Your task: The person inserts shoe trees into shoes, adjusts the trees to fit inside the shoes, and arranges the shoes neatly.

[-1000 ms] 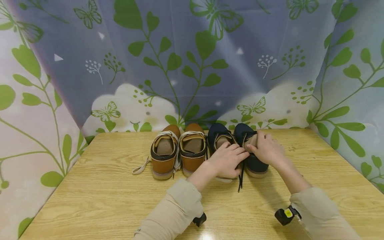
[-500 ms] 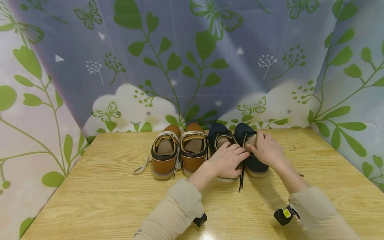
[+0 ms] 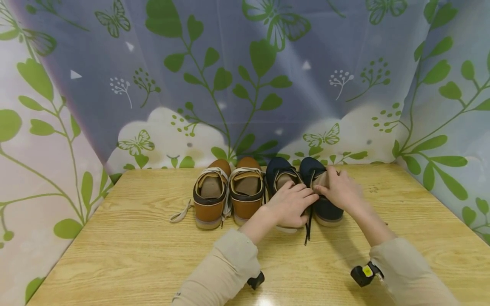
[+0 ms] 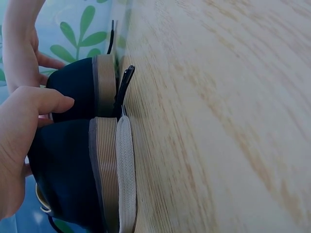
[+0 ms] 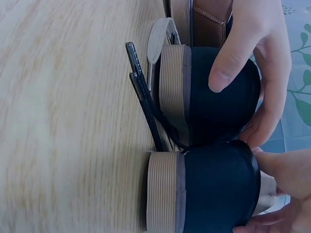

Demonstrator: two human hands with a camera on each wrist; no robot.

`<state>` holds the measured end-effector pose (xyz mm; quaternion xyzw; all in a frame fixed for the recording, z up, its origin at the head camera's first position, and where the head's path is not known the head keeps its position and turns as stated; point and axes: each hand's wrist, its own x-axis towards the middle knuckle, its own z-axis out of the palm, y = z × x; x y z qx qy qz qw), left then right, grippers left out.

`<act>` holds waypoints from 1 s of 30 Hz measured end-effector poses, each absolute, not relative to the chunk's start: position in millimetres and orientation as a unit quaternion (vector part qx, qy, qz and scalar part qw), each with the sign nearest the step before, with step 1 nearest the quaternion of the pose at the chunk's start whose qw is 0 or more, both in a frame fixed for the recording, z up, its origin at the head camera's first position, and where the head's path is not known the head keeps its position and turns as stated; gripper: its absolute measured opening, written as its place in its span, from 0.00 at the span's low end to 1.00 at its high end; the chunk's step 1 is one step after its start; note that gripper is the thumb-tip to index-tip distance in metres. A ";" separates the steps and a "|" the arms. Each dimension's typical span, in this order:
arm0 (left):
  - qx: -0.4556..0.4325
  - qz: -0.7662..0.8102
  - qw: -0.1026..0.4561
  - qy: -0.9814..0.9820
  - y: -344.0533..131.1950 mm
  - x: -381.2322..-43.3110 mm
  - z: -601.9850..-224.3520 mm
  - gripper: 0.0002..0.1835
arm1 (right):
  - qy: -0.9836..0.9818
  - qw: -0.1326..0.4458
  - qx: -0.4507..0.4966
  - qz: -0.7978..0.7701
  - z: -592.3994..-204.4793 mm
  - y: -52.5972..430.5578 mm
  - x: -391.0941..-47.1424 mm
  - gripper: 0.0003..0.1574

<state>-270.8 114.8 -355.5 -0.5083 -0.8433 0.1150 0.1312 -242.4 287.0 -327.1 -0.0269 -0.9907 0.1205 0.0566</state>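
Two navy lace-up shoes stand side by side, toes to the back. My left hand [image 3: 289,206] lies over the left navy shoe [image 3: 278,166], its thumb on the heel in the right wrist view and its fingers reaching over the collar toward the other shoe. My right hand [image 3: 342,189] grips the right navy shoe [image 3: 328,213] by its collar, thumb at the opening and fingers on the outer side. Black laces [image 3: 307,233] hang between the heels onto the table. In the left wrist view, a pale flat lace [image 4: 126,170] lies along the left navy shoe's sole.
Left of the navy pair stand two brown shoes, a left one [image 3: 208,212] and a right one [image 3: 244,209], with pale laces. One lace loop [image 3: 180,216] trails onto the wooden table [image 3: 134,255]. A leaf-printed cloth [image 3: 214,85] rises directly behind the toes.
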 end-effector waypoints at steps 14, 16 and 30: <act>-0.508 0.120 0.131 -0.843 115.8 -270.0 -354.5 0.32 | -0.989 0.115 0.014 0.088 -320.1 286.5 -234.2 0.40; -0.507 0.121 0.130 -0.844 116.1 -270.5 -354.6 0.32 | -0.988 0.124 0.024 0.089 -321.1 285.3 -234.2 0.39; -0.502 0.122 0.127 -0.846 116.8 -271.1 -356.1 0.32 | -0.978 0.182 0.047 0.092 -334.1 282.7 -234.3 0.32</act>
